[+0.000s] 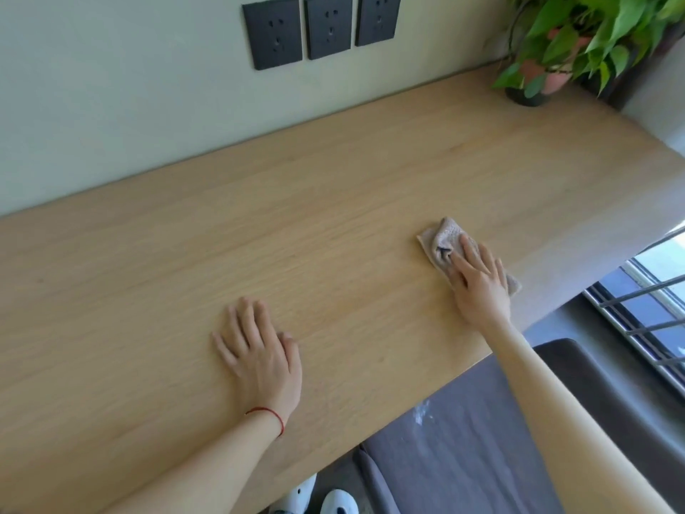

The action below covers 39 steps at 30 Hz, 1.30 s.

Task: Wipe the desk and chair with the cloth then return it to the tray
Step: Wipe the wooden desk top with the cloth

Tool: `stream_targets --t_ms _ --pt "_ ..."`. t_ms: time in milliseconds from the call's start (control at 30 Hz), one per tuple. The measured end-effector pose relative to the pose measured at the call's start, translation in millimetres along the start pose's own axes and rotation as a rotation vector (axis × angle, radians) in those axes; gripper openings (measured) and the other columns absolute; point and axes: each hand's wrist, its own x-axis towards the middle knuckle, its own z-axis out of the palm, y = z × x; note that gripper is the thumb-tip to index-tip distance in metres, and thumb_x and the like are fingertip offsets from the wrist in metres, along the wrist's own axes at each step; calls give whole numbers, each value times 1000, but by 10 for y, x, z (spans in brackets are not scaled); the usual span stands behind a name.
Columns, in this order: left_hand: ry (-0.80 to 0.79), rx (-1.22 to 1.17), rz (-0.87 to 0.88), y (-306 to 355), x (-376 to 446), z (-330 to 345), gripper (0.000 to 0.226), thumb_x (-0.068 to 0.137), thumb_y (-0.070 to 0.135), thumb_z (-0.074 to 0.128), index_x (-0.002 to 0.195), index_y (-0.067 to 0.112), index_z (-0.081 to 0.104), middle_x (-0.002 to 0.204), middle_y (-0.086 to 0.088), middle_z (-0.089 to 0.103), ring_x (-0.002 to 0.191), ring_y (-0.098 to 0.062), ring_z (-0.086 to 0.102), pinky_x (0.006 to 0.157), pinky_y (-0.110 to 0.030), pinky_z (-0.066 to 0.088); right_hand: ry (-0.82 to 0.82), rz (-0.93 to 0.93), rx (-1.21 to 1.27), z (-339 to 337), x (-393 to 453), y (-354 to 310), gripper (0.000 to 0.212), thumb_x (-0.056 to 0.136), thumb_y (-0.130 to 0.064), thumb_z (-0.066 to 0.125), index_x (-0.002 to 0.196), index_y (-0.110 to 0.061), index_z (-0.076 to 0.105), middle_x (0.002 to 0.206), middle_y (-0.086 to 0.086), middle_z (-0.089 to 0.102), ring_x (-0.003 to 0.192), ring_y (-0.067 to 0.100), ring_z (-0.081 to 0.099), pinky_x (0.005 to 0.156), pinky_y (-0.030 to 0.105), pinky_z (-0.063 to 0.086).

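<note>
A light wooden desk point(333, 202) runs along a pale wall. On its right part lies a crumpled beige cloth point(441, 241), and my right hand point(480, 281) presses flat on top of it, fingers spread over the fabric. My left hand point(259, 346) rests palm down on the bare desk nearer the front edge, fingers slightly apart, holding nothing; a red string circles its wrist. A grey upholstered chair point(482, 432) stands below the desk's front edge at the lower right, with a whitish smear on its seat. No tray is in view.
A potted green plant point(548, 42) stands at the desk's far right corner. Three dark wall sockets point(320, 27) sit above the desk. A window with metal bars point(648, 317) is at the right. White shoes point(326, 502) show under the desk edge.
</note>
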Motion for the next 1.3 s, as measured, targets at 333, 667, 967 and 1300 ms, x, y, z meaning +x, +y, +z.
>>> stream_targets --t_ms 333,667,967,1300 --pt "19 16 95 -132 -42 -27 65 88 37 18 142 4 34 150 -20 32 141 -37 22 113 -57 14 -184 -643 13 368 -1778 -534 57 91 -23 46 144 -38 33 156 -7 28 145 28 22 115 55 17" --pt "13 59 128 -134 -50 -28 71 87 43 12 144 4 28 151 -20 28 142 -38 18 115 -57 14 -8 109 -21 25 -139 146 42 103 -31 28 145 -31 35 161 -1 13 148 28 6 121 48 6" --pt "39 60 127 -157 -33 42 66 87 41 21 139 3 35 145 -21 37 137 -41 25 111 -60 19 -93 -451 -6 475 -814 -917 43 99 -44 33 140 -35 42 157 -6 26 147 28 16 119 44 2" --pt "59 31 145 -196 -3 92 62 89 38 32 141 5 32 147 -21 34 139 -41 21 113 -60 15 -29 -82 58 110 -673 -138 46 96 -43 46 139 -27 46 157 0 27 145 28 21 121 49 10"
